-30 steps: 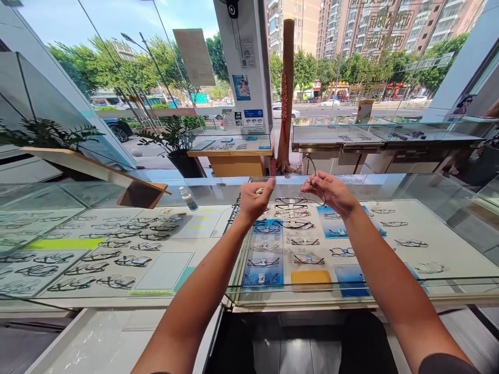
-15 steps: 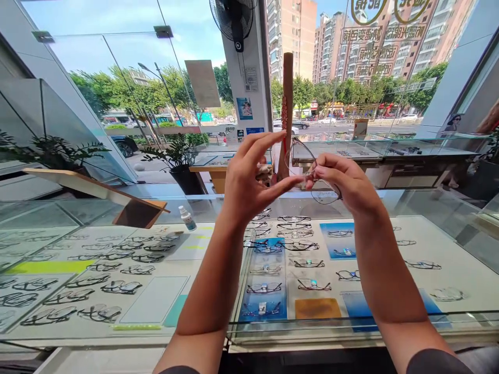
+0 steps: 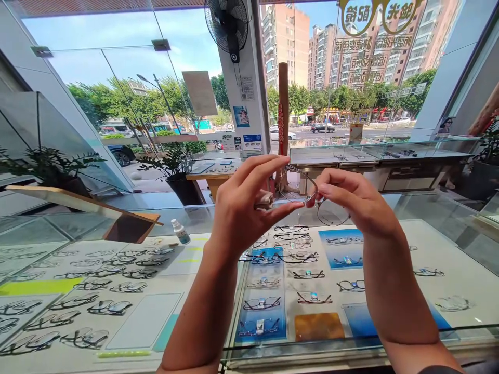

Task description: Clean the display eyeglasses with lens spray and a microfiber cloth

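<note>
One pair of thin-rimmed glasses, mid-frame, held up over the glass counter. Right hand: thumb and fingers closed, pinching the glasses near the bridge. Left hand: thumb and forefinger spread wide, tips at bottom and top of one lens; can't tell if touching. Crumpled cloth tucked in its palm. Rows of eyeglass frames lower left; white bottle left of centre.

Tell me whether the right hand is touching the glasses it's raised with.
Touching: the head view shows the right hand pinching the glasses near their middle.
</note>
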A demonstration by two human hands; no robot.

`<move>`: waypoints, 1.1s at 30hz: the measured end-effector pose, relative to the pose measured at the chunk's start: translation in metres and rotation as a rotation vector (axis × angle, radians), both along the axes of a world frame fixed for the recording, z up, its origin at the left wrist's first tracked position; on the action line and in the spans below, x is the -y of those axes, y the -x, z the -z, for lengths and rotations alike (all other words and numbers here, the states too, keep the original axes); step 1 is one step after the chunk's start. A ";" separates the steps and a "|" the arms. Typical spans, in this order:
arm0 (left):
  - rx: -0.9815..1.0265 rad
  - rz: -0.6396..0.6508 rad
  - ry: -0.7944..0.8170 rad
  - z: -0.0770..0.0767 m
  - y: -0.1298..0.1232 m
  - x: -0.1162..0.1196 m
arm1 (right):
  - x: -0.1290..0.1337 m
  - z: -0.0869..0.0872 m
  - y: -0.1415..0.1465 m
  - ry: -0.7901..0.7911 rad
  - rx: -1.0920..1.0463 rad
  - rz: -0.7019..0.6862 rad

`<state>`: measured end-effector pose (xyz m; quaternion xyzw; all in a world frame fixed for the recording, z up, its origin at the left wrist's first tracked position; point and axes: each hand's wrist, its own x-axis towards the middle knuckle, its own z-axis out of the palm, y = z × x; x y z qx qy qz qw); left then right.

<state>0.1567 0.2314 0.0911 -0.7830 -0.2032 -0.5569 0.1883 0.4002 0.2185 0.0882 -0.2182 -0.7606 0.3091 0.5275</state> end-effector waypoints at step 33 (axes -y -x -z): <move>0.272 -0.431 0.397 -0.002 0.005 0.022 | 0.018 0.011 0.020 -0.534 0.212 0.980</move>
